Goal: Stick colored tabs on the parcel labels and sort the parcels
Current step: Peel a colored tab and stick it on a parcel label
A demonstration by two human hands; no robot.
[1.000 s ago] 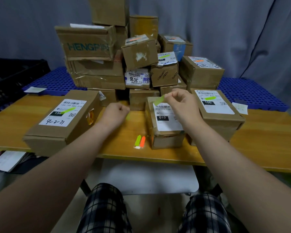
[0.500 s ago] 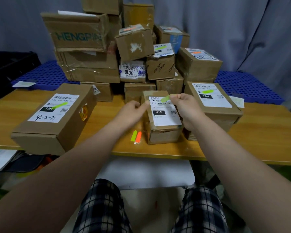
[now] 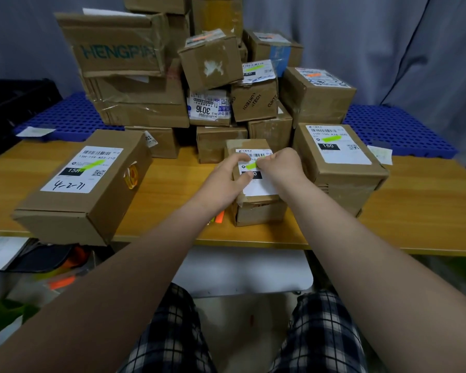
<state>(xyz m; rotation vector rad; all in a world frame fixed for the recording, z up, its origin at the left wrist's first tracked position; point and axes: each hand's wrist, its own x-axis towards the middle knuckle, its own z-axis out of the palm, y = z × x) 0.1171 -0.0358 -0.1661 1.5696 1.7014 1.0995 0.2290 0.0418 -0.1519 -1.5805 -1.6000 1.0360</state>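
Note:
A small cardboard parcel (image 3: 258,211) with a white label marked 010 stands in the middle of the wooden table (image 3: 414,211). A green tab (image 3: 251,165) lies on its label. My right hand (image 3: 277,164) pinches the tab's right end. My left hand (image 3: 230,176) grips the parcel's left edge, its thumb on the label. To the left lies a long parcel (image 3: 84,184) with a green tab on its label. To the right stands a parcel labelled 150 (image 3: 336,157). Part of an orange spare tab (image 3: 219,218) shows by my left wrist.
A pile of several cardboard parcels (image 3: 199,76) rises behind, on a blue perforated pallet (image 3: 398,130). Paper slips lie at both ends of the pallet. Clutter and papers (image 3: 24,259) sit under the table at left. A grey curtain hangs behind.
My right hand brought the green tab down from above the parcel onto its label. My left hand moved from the table to the parcel's left edge. The camera has come closer.

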